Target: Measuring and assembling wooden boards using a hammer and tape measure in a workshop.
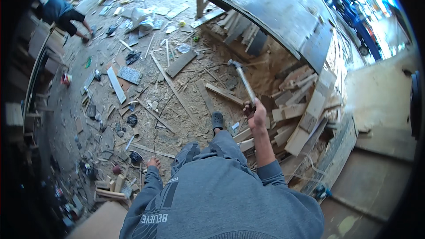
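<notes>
My right hand [256, 116] is closed round the lower end of a hammer [247, 82]. The hammer tilts up and away to the left, its metal head at the far end and its handle light-coloured. Below it lie loose boards and wood offcuts [290, 111]. My left hand [153, 163] hangs low beside my left leg, its fingers curled. A thin dark line, like a stick or wire, runs up from it, but I cannot make out whether the hand holds it. One grey clog [217, 120] shows on the sawdust in front of me.
A large dark-topped table [265, 4] stands ahead, with planks stacked beneath. Wood strips [170, 84], scraps and sawdust litter the ground. Another person [64, 12] bends at the far left. Plywood panels [376, 102] stand at the right, and a blue vehicle [358, 28] is behind.
</notes>
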### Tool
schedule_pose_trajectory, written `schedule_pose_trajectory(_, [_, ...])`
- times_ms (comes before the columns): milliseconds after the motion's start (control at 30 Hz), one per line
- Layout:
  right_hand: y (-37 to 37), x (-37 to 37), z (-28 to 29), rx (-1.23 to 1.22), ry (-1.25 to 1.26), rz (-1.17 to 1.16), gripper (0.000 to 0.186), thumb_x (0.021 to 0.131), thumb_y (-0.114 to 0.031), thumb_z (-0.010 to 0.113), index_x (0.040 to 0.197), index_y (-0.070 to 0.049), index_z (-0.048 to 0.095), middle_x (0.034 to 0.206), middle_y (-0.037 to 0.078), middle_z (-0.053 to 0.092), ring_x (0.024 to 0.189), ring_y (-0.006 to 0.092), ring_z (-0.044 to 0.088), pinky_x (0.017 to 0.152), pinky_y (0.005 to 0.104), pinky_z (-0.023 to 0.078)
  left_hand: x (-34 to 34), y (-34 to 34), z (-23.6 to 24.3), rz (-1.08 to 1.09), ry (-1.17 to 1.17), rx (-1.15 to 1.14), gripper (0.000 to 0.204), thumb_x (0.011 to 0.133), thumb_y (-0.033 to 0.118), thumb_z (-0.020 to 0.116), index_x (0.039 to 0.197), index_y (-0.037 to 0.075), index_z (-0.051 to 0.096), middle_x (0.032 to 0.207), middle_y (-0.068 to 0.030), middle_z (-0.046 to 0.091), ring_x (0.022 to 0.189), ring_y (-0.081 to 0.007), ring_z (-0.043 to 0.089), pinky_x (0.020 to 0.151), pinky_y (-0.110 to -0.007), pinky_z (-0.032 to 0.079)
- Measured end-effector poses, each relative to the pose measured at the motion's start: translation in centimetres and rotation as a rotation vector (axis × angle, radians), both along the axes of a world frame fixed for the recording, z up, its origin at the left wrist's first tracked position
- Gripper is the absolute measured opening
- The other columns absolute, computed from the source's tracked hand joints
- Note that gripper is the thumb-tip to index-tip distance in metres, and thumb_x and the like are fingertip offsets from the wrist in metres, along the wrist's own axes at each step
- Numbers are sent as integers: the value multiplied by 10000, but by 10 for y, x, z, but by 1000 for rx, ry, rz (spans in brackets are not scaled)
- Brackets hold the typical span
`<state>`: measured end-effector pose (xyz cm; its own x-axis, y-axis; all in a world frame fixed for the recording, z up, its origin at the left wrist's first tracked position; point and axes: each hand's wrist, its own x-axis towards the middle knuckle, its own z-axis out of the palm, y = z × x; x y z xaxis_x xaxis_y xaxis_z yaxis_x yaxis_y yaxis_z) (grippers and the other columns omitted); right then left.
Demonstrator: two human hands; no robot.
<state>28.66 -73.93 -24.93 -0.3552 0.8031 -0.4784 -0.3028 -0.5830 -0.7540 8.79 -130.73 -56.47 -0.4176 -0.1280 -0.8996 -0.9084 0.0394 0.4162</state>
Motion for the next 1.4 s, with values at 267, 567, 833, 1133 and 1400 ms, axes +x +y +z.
schedule_pose_trajectory(267, [300,-220,62,449,-25,101,360,1066,-350,501,1086,-10,618,930,101,677,810,202,668,683,349,561,86,124,59,-202,92,69,325,1009,345,643,1156,56,641,912,-84,710,714,-159,646,593,-310,521])
schedule_pose_trajectory(567, [266,-343,-112,139,-15,1078,281,1045,-301,517,1209,-82,579,1037,96,703,863,223,712,633,321,566,128,109,69,81,49,32,359,1010,385,648,1122,43,650,959,-71,728,759,-157,655,657,-329,540])
schedule_pose_trajectory(833, [-102,-227,-271,546,-860,1962,429,1004,-316,625,1311,-18,650,1009,73,739,795,173,715,626,311,547,183,-19,16,-79,84,-377,474,940,497,668,1071,46,737,1024,-158,762,935,-296,729,830,-408,570])
schedule_pose_trajectory(1133, [-254,-267,-316,-258,-925,1133,477,1061,-217,452,1472,25,456,1352,218,629,1237,302,635,944,387,539,125,-270,18,426,-23,-189,349,1039,371,600,1182,58,659,1013,-69,729,832,-179,694,707,-338,565])
schedule_pose_trajectory(1400, [-482,-496,-427,-406,-672,1615,442,1068,-173,421,1448,53,445,1436,210,555,1333,358,552,1156,476,440,137,-278,68,338,122,-508,474,963,444,677,1230,54,642,1177,-151,678,1086,-309,646,942,-440,529])
